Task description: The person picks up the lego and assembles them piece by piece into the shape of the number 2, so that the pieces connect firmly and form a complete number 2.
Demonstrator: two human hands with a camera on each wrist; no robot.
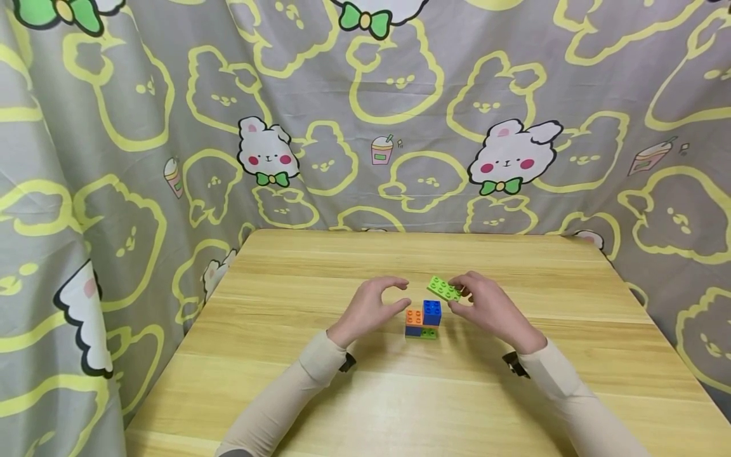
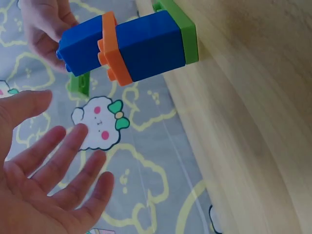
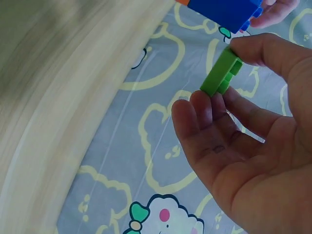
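My right hand (image 1: 493, 311) pinches a flat light-green building brick (image 1: 442, 289) by its edge, between thumb and fingertips, up above the table. Below and left of it stands a small stack. At its bottom lies a green flat brick (image 2: 189, 34), then a blue brick (image 2: 152, 46) on its left part, then an orange flat brick (image 1: 414, 316). On the orange one's right part sits another blue brick (image 1: 432, 313). Left of the stack, my left hand (image 1: 371, 311) hovers with fingers spread and nothing held, apart from the bricks.
The stack stands on a wooden table (image 1: 308, 273). A patterned grey curtain (image 1: 325, 209) hangs behind the table's back edge and along its sides. Both wrists carry a small dark camera under light sleeves (image 1: 285, 393).
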